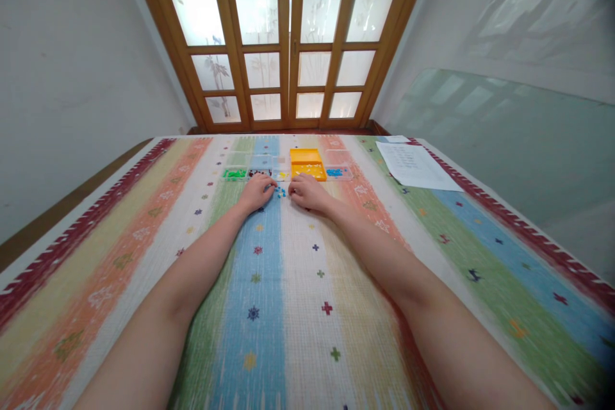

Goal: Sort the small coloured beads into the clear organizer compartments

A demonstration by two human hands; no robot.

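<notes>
The worktop (254,339) spreads wide to both sides, its far edge near the open orange box (306,155); nearer, left hand (256,192) and right hand (310,192) flank small blue pieces (281,193); fingers (295,188) curl inward; whether any piece is clamped cannot be told.

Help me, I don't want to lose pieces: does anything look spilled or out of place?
Possibly: a few small, mostly blue pieces lie loose on the striped tablecloth between the left hand and right hand, while other blue ones sit in a clear container. They may be set out on purpose.
</notes>
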